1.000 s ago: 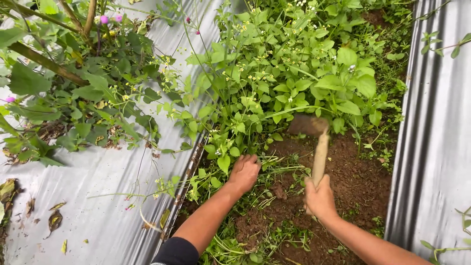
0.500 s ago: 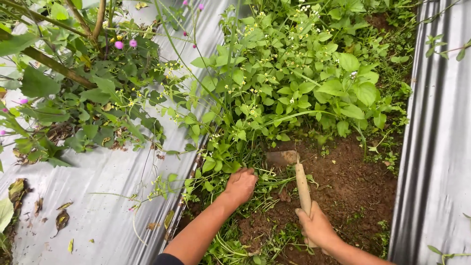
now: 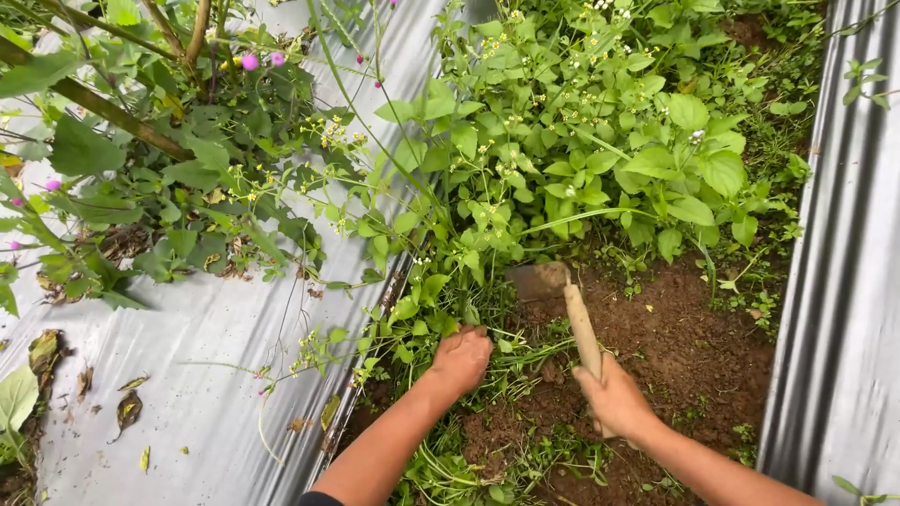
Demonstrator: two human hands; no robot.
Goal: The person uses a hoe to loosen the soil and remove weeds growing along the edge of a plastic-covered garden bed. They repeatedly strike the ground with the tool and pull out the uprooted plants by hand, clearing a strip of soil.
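Biggest change: my view has shifted slightly, and the hoe (image 3: 567,305) is back up a little from half a second ago. A second ago it was raised high over the leafy weeds (image 3: 581,159); then it came down into the bed; now its blade (image 3: 538,279) sits at the edge of the weed clump, right where green meets bare soil (image 3: 675,347). Reads to me as one chop finished, blade resting at the root line.

Right hand (image 3: 614,398): fully closed around the lower end of the wooden handle, slid a bit further up the bed than before.

Left hand (image 3: 461,359): fingers curled shut into a bunch of grass and stems (image 3: 525,351) just left of the handle. It has barely moved across all three frames. Can't tell whether the stems are cut loose or still rooted.

Around it:
- Silver plastic mulch sheet (image 3: 187,356) on the left, with dead leaves on it; another sheet (image 3: 844,281) on the right. Both edges run close to the strip being worked.
- Shrub with pink flowers (image 3: 169,159) overhangs the left sheet.
- Thin flowering stalks lean across the left sheet's edge, near the left hand.
- Dense weeds stand directly ahead of the blade; cut grass litters the soil by my wrists.
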